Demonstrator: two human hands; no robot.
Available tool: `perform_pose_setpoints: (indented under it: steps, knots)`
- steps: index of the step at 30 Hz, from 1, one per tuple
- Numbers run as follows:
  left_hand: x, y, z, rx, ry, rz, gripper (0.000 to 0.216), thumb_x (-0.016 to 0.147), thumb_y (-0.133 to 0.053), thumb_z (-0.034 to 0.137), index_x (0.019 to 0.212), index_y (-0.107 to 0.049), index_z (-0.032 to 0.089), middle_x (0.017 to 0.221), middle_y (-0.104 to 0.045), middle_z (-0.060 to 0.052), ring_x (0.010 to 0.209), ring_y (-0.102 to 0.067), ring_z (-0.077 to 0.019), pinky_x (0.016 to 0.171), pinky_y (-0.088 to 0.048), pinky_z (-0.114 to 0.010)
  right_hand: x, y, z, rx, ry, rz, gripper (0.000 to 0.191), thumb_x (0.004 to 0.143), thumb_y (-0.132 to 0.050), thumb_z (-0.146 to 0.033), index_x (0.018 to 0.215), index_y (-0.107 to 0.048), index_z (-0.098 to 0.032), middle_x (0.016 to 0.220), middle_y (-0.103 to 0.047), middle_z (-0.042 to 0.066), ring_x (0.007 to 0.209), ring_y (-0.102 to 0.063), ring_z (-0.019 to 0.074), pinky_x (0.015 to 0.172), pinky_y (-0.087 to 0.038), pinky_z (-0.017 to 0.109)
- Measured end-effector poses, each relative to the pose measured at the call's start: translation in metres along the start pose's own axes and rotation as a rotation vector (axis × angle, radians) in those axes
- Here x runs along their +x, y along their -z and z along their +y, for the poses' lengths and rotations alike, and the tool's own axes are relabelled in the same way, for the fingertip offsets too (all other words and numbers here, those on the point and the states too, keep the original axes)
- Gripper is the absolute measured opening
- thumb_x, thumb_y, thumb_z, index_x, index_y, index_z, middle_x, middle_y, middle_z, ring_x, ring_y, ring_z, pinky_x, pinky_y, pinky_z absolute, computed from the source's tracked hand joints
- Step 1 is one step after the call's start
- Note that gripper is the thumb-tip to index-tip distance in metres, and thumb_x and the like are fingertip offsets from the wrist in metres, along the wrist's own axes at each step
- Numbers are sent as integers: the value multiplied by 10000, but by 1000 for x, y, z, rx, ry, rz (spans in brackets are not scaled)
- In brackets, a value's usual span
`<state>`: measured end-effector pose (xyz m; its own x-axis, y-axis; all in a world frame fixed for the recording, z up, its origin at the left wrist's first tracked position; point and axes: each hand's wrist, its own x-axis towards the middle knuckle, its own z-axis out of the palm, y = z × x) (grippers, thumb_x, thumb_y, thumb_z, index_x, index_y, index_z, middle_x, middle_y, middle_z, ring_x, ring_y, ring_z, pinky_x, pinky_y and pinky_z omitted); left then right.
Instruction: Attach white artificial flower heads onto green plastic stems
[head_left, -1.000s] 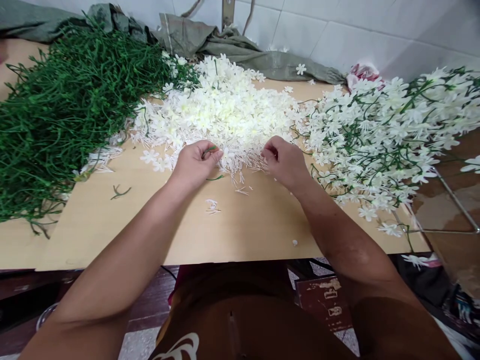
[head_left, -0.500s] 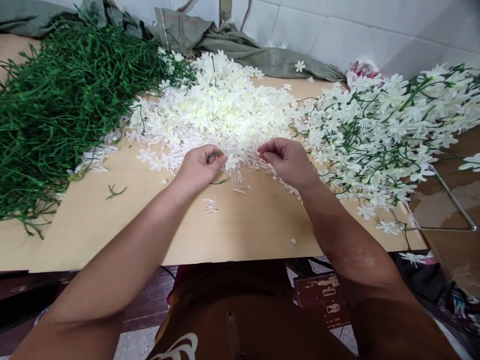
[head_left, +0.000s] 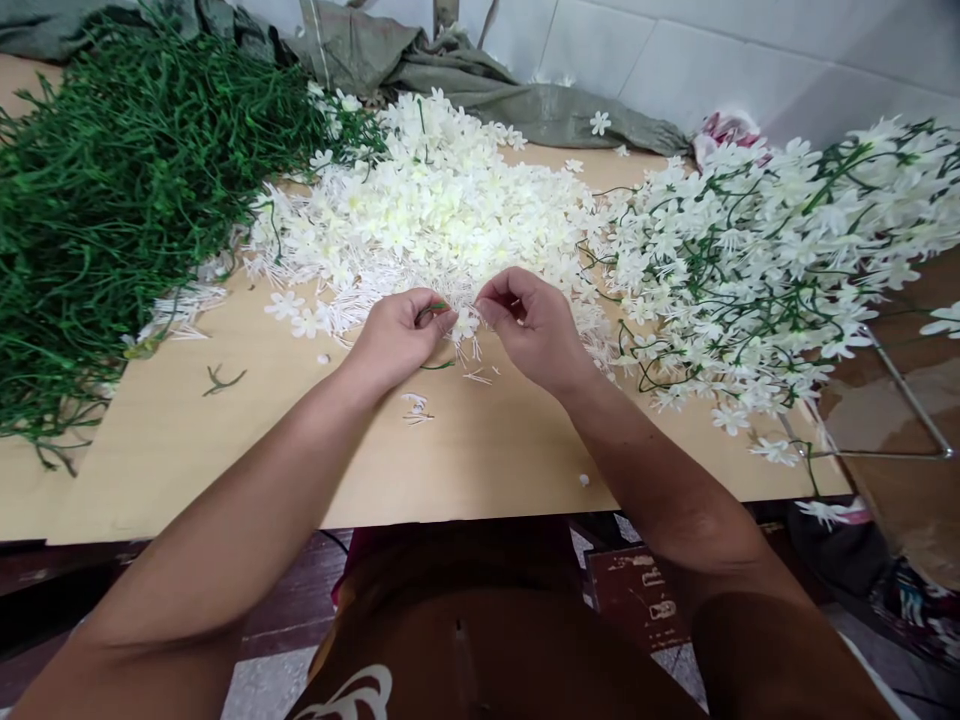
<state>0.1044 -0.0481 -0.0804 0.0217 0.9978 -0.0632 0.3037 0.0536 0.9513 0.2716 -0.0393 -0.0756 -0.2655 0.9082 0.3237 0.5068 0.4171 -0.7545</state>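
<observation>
My left hand [head_left: 399, 332] is closed in a pinch on a thin green stem [head_left: 437, 307] at the near edge of a heap of loose white flower heads [head_left: 427, 215]. My right hand [head_left: 529, 322] is closed too, its fingertips pinched close to the left hand's, over a white flower [head_left: 465, 325]; what it holds is too small to make out. Both hands rest over the light wooden tabletop [head_left: 480, 440].
A big pile of bare green stems [head_left: 127, 190] fills the left. Stems fitted with white flowers [head_left: 780, 250] lie heaped at the right. Grey-green cloth [head_left: 450, 75] lies along the tiled wall behind. A stray green sprig [head_left: 221, 379] and bits of white lie on the board.
My right hand has moved left from the flower heap's edge until its fingertips nearly meet the left hand's. The left hand has stayed in place, still pinching the stem.
</observation>
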Motion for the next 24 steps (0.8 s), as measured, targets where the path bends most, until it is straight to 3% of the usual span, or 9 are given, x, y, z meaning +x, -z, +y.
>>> perform_pose_setpoints:
  steps: [6,12,24]
  knots:
    - [-1,-1,1,34,37,-3,123,738,-660,173,629,-604,164,477,-354,61,472,-287,-73,472,-195,-243,-8,-10,3,80,-55,-17,67,876,-497,-212,810,-508,-202,718,-607,-18,609,-497,89,588,-404,247]
    - [0,-2,1,45,43,7,131,732,-654,172,620,-586,165,472,-353,63,471,-277,-74,478,-192,-248,-11,-13,8,-107,165,49,128,883,-500,-200,757,-522,-191,749,-620,15,710,-537,124,684,-432,284]
    - [-2,-2,3,138,93,5,133,764,-622,224,660,-565,165,513,-338,65,501,-303,-74,508,-237,-253,-8,-13,18,-232,378,57,142,903,-478,-182,768,-518,-202,748,-624,25,715,-537,147,685,-432,294]
